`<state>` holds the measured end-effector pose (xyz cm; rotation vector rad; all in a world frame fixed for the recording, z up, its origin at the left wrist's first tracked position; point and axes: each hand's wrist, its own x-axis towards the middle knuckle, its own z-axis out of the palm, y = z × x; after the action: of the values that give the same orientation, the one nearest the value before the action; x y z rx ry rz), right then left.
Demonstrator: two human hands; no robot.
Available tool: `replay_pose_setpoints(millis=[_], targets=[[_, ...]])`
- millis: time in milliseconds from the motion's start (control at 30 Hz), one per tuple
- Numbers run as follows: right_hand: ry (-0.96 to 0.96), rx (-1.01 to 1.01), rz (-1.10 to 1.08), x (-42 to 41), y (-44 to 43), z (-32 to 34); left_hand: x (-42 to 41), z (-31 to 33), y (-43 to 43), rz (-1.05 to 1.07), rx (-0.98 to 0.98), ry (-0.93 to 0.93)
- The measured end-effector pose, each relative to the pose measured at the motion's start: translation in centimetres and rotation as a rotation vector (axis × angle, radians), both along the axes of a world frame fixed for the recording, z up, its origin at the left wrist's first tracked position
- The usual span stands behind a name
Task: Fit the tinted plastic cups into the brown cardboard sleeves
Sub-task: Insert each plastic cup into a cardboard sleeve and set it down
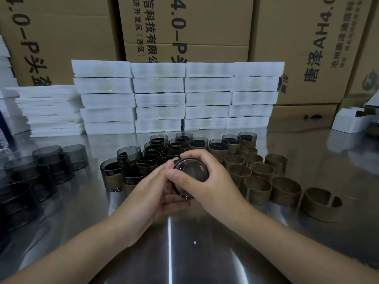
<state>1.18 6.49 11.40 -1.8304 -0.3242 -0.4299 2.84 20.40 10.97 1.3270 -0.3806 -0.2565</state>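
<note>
cardboard boxes (184, 27) looming at the back, shiny tabletop (205, 253) carrying white foam stacks (160, 99), bare tinted cups (47, 158) sitting on the left, empty brown sleeves (285, 189) sitting on the right, left hand (151, 193) and right hand (213, 181) holding a cup (191, 171) just above the middle, fingers of both curling round it

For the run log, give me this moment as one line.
left hand: holds tinted cup | right hand: grips same cup | empty sleeves: right | sleeved cups: centre | bare cups: left

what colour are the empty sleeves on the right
Brown cardboard, a dull tan; the empty sleeves show best in the head view.
</note>
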Motion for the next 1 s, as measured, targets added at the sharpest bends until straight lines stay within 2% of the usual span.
replay_pose_setpoints(millis=[300,633,1000], targets=[[-0.042,-0.019,0.085,0.0,-0.1,0.0,0.3,-0.2,0.5,-0.04,0.044,-0.021],[-0.057,0.02,0.066,0.3,-0.1,-0.2,0.9,-0.6,0.5,-0.077,0.132,0.027],[-0.091,0.101,0.066,0.3,0.1,0.0,0.8,-0.8,0.6,-0.066,0.062,-0.05]])
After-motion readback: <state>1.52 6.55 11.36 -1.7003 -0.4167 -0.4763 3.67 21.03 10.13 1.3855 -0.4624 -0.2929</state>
